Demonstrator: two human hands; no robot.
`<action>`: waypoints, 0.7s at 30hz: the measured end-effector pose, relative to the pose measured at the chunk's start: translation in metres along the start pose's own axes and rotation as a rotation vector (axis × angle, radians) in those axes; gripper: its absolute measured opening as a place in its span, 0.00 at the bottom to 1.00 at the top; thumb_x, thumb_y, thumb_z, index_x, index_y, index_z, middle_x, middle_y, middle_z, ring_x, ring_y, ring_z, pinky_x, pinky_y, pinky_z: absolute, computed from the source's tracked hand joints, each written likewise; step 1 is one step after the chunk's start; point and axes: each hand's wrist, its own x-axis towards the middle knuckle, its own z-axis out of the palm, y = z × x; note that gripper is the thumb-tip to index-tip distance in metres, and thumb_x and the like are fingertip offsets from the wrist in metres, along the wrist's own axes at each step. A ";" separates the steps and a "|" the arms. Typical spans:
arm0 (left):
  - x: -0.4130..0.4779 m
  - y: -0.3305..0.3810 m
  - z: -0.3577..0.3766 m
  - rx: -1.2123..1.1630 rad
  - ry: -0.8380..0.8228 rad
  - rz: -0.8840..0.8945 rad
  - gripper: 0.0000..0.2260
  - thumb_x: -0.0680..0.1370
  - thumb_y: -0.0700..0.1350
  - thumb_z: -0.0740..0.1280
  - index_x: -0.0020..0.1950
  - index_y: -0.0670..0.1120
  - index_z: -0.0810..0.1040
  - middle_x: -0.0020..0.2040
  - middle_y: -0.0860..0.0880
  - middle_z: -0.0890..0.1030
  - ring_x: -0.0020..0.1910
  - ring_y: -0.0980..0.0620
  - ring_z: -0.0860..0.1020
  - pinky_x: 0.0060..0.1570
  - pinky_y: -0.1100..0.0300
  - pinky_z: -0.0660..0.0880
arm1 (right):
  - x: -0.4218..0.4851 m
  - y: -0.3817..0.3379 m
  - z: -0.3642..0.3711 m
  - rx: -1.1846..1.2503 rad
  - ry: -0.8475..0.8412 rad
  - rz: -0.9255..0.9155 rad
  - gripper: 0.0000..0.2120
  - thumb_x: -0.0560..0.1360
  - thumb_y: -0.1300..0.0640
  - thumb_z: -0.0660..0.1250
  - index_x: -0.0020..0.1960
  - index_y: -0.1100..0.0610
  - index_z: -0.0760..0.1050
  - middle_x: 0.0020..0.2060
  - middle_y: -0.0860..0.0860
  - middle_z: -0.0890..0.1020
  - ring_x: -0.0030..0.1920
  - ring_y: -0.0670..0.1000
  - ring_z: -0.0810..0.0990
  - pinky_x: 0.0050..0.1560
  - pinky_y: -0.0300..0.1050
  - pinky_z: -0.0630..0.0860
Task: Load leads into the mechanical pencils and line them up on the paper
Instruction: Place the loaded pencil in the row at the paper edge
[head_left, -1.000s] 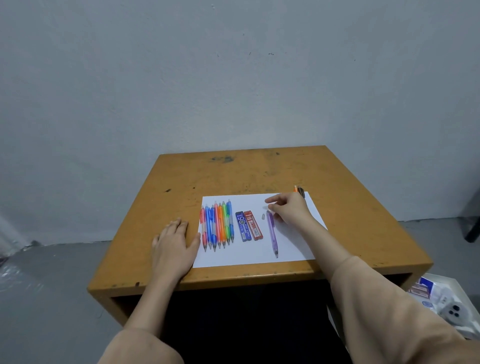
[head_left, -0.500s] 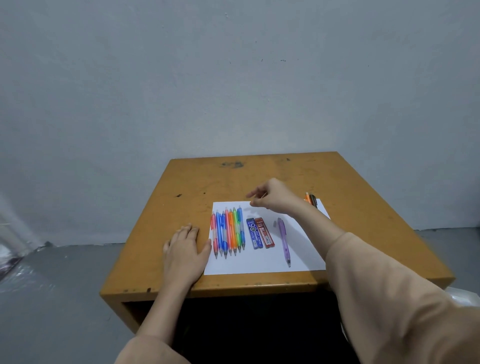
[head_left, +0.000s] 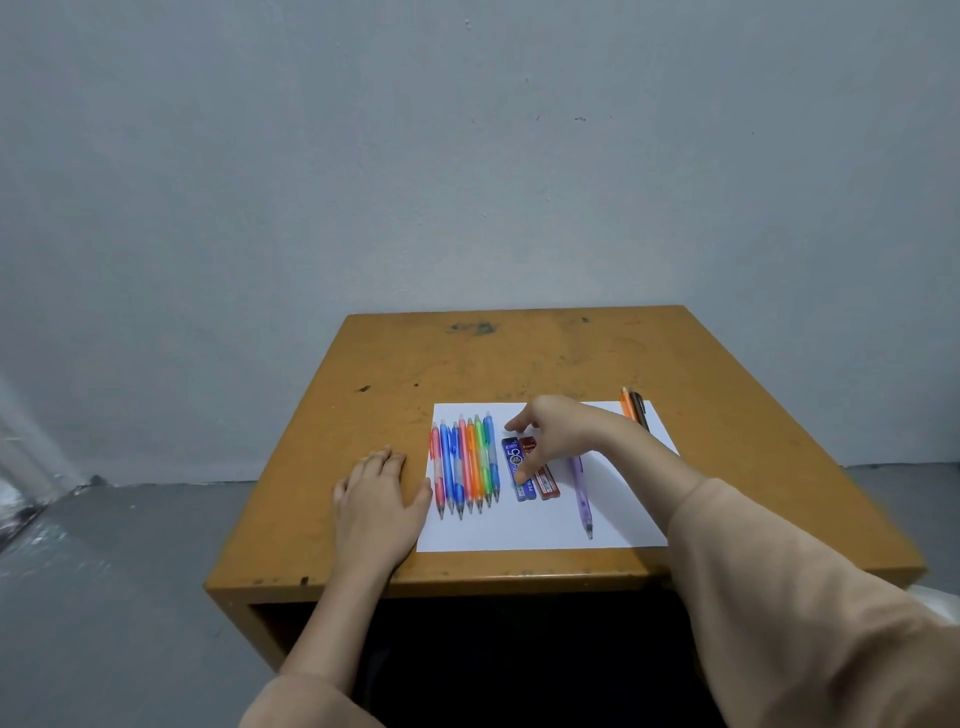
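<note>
A row of coloured mechanical pencils (head_left: 465, 465) lies side by side on the left part of the white paper (head_left: 519, 535), tips toward the person. The right hand (head_left: 558, 431) hovers over the blue lead case (head_left: 514, 452), its fingers spread apart, beside the red lead case (head_left: 545, 480) and a purple mechanical pencil (head_left: 583, 493). The left hand (head_left: 374, 499) rests flat on the bench (head_left: 519, 353), fingers straight and together.

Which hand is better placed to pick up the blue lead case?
Right. The right hand is over the blue lead case, thumb and forefinger spread along it; the left hand lies flat on the table.
</note>
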 end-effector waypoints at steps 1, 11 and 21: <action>0.000 0.000 0.000 0.000 0.000 0.000 0.27 0.78 0.62 0.58 0.73 0.50 0.66 0.74 0.52 0.64 0.74 0.52 0.59 0.72 0.50 0.54 | 0.000 0.000 0.001 -0.010 0.001 -0.005 0.38 0.67 0.46 0.77 0.72 0.57 0.68 0.67 0.51 0.74 0.63 0.51 0.74 0.52 0.39 0.71; 0.000 0.001 -0.001 0.003 -0.008 -0.008 0.27 0.78 0.62 0.58 0.74 0.51 0.65 0.74 0.52 0.64 0.74 0.52 0.58 0.72 0.50 0.54 | 0.001 -0.002 0.005 -0.067 0.021 -0.020 0.35 0.66 0.46 0.77 0.68 0.57 0.73 0.63 0.52 0.76 0.60 0.51 0.74 0.52 0.39 0.71; -0.002 0.001 -0.002 -0.010 -0.004 -0.009 0.27 0.78 0.61 0.58 0.74 0.51 0.65 0.74 0.52 0.64 0.74 0.52 0.59 0.72 0.50 0.55 | -0.009 -0.010 0.003 0.130 0.073 -0.069 0.28 0.64 0.56 0.80 0.58 0.52 0.69 0.53 0.49 0.77 0.53 0.50 0.78 0.49 0.42 0.77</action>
